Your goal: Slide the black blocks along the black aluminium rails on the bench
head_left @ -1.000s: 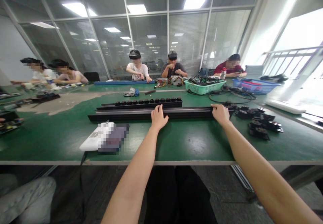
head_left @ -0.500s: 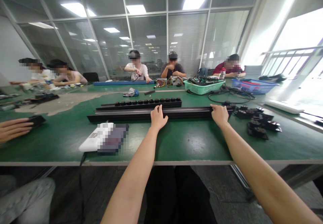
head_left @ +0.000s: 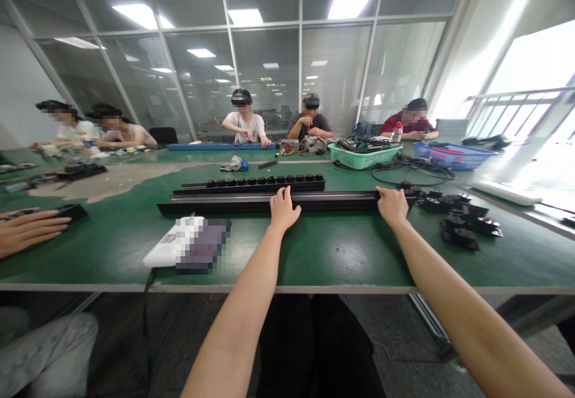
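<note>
A long black metal rail (head_left: 215, 205) lies crosswise on the green table in front of me. My left hand (head_left: 284, 207) grips it near the middle, fingers over the far edge and thumb apart on the near side. Close to its right end, my right hand (head_left: 392, 205) is closed on the same rail, its index finger and thumb at the top edge. Just behind lies a second black strip (head_left: 251, 184) carrying a row of small round black parts. Right of my right hand are several loose black parts (head_left: 460, 230) in a cluster.
A white device with a dark pad (head_left: 162, 251) lies near the front edge. At the back stand a green basket (head_left: 363, 157) of cables and a blue basket (head_left: 453, 155). A co-worker's hand (head_left: 33, 230) rests at the far left. Several people sit around the table.
Both my hands keep their places on the rail; the view shifts very slightly. The co-worker's hand at the left has moved a little to the right.
</note>
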The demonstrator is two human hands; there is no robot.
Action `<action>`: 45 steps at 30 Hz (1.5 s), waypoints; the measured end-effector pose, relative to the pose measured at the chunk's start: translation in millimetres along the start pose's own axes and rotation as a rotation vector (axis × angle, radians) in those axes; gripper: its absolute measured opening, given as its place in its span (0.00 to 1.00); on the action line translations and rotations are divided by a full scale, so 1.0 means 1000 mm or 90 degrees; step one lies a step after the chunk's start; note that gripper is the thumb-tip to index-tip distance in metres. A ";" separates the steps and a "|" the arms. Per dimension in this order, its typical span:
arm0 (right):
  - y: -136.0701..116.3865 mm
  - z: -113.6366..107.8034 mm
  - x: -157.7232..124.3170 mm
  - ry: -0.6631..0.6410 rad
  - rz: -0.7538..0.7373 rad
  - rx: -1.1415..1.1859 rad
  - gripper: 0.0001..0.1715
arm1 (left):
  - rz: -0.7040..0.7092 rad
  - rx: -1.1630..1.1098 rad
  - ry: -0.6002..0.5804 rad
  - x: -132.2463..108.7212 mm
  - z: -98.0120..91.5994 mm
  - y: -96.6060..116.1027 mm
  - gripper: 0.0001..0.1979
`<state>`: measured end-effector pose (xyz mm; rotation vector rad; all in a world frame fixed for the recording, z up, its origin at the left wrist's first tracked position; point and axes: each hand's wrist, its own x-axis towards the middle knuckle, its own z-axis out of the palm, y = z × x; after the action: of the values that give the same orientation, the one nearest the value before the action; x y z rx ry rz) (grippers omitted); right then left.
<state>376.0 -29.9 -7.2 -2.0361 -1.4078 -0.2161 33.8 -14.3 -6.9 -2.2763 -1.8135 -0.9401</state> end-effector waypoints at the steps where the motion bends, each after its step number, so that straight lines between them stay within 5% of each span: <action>1: 0.000 0.000 0.000 0.001 -0.002 -0.001 0.31 | 0.000 -0.001 0.000 0.000 0.000 0.000 0.36; 45: 0.004 0.005 0.005 0.032 -0.031 -0.085 0.31 | -0.001 -0.005 0.001 -0.001 -0.001 0.000 0.36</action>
<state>380.8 -23.7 -10.0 -2.0889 -1.4467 -0.3892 33.3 -15.4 -6.9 -2.2792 -1.8143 -0.9504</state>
